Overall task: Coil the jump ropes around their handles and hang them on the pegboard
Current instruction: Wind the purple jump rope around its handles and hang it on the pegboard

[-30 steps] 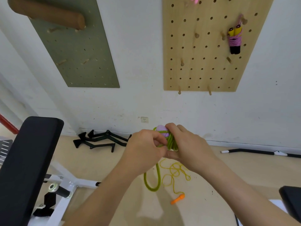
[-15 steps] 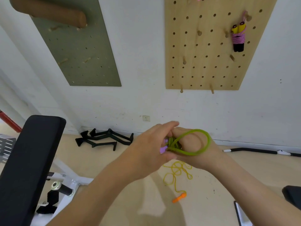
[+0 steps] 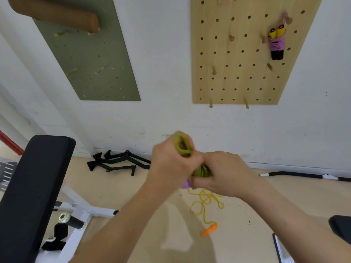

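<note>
Both hands meet in front of me around a green jump rope point(image 3: 201, 170) wound on purple handles point(image 3: 186, 185). My right hand point(image 3: 226, 172) grips the coiled bundle. My left hand point(image 3: 173, 164) pinches a green loop point(image 3: 182, 144) that sticks up above its fingers. A yellow jump rope point(image 3: 204, 203) with an orange handle point(image 3: 209, 230) lies loose on the floor below. On the wooden pegboard point(image 3: 235, 76) a pink coiled rope point(image 3: 277, 44) with yellow and black handles hangs from a peg at the upper right.
A green pegboard point(image 3: 91, 59) with a brown roller point(image 3: 55, 14) hangs on the wall at left. A black padded bench point(image 3: 32, 186) on a white frame stands at lower left. Black cable handles point(image 3: 117, 162) and a black bar point(image 3: 303, 175) lie along the wall.
The hanging green tail was wound up; the wide loop at my right hand has shrunk and now stands above my left hand. The purple handle end has dropped below my hands.
</note>
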